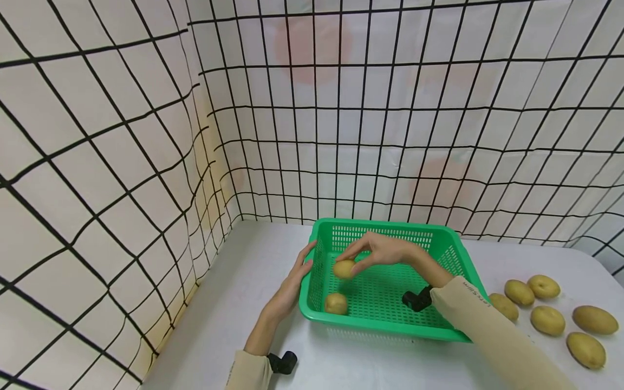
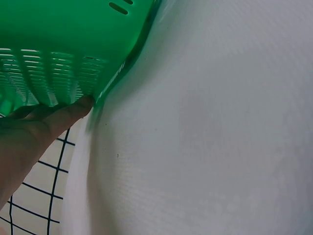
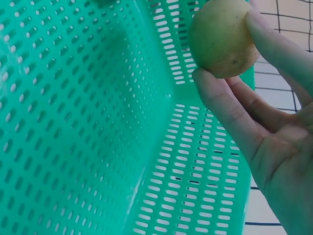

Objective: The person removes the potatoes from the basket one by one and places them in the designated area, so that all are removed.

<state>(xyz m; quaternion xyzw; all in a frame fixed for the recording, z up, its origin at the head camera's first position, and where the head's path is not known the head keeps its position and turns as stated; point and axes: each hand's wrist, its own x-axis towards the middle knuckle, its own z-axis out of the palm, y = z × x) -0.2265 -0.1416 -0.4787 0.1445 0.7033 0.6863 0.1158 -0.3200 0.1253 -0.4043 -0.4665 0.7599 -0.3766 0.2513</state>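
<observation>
A yellow-brown potato [image 1: 344,269] is pinched between the thumb and fingers of my right hand [image 1: 382,249], over the left half of a green plastic basket [image 1: 385,320]. The right wrist view shows that potato [image 3: 223,39] from close by, with the perforated basket wall behind it. Another potato [image 1: 336,304] lies in the basket's near left corner. My left hand [image 1: 288,287] rests against the basket's left side, its fingertips at the rim. In the left wrist view the left hand [image 2: 46,120] touches the basket's outer wall with fairly straight fingers.
Several more potatoes [image 1: 548,320] lie on the white table [image 1: 219,325] right of the basket. Black wire mesh [image 1: 361,108] stands behind the basket and along the left side, with white sheeting behind it.
</observation>
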